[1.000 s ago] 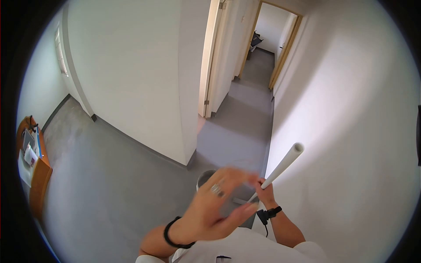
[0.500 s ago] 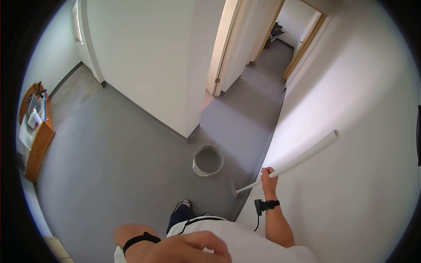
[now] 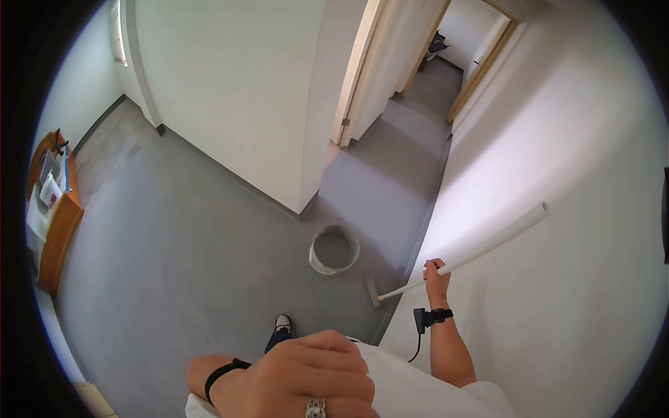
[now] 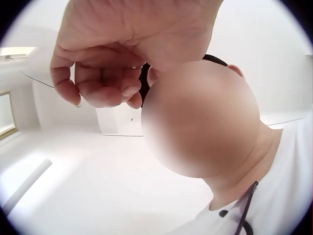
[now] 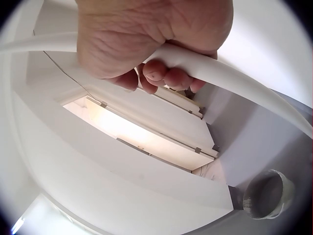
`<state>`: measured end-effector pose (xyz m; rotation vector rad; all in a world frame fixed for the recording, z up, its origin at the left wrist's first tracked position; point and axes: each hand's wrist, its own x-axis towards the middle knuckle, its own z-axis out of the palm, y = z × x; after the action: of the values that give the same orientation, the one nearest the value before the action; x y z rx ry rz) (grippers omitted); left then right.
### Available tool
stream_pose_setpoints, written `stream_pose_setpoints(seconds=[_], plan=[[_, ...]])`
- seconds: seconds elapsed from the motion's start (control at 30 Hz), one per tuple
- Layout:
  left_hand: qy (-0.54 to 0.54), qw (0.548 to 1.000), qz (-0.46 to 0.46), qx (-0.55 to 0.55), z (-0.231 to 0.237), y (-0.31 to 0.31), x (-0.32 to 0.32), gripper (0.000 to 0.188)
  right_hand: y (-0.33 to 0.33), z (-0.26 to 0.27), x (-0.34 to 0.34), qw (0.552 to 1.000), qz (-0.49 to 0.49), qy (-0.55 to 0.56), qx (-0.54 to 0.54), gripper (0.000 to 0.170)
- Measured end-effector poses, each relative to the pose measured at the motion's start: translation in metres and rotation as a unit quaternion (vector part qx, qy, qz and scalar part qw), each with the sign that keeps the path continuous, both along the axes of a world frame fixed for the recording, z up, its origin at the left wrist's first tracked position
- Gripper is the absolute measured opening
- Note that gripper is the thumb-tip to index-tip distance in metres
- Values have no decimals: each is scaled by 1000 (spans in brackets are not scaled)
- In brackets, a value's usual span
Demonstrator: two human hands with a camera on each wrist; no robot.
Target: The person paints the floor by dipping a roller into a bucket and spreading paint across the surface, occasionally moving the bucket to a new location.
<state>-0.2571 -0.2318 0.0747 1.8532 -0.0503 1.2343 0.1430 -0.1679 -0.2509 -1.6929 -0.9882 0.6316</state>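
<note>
My right hand [image 3: 437, 281] grips a long white pole [image 3: 498, 239] beside the right-hand wall. The pole slants down to the left, its upper end raised, and at its low end a grey crosswise head [image 3: 372, 292] lies at the floor. In the right wrist view the fingers [image 5: 176, 78] wrap the pole. My left hand [image 3: 310, 376], with a ring on it, is in front of the white shirt. Its fingers [image 4: 100, 88] hang loosely curled, holding nothing. A white bucket [image 3: 313, 259], grey inside, stands on the floor left of the pole's head.
A wall corner [image 3: 301, 209] juts out beyond the bucket. Past it, a corridor with grey floor [image 3: 376, 188] leads to doorways. An orange-brown desk [image 3: 63, 233] with things on it stands at far left. A shoe [image 3: 283, 324] shows below.
My left hand has come away from near the pole, down and back to the chest. The pole's upper end has swung right, my right hand still gripping it. The bucket shows fully.
</note>
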Motion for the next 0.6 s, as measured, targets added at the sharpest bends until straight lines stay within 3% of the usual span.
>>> stream_pose_setpoints(seconds=[0.1, 0.2, 0.3, 0.4, 0.6], plan=[[-2, 1000, -19, -17, 1, 10, -21, 47, 3, -1, -8, 999, -25, 33, -2, 17], [-74, 993, -76, -45, 11, 19, -35, 49, 7, -1, -17, 999, -36, 12, -7, 16], [-72, 977, -184, -75, 35, 33, -44, 51, 9, 14, -31, 999, -50, 4, -9, 15], [-92, 959, -245, -106, 24, 46, -48, 51, 17, 7, -31, 998, -60, 5, -6, 15], [-120, 956, -243, -114, 16, 87, -64, 49, 31, 1, -31, 998, -66, 1, -5, 14]])
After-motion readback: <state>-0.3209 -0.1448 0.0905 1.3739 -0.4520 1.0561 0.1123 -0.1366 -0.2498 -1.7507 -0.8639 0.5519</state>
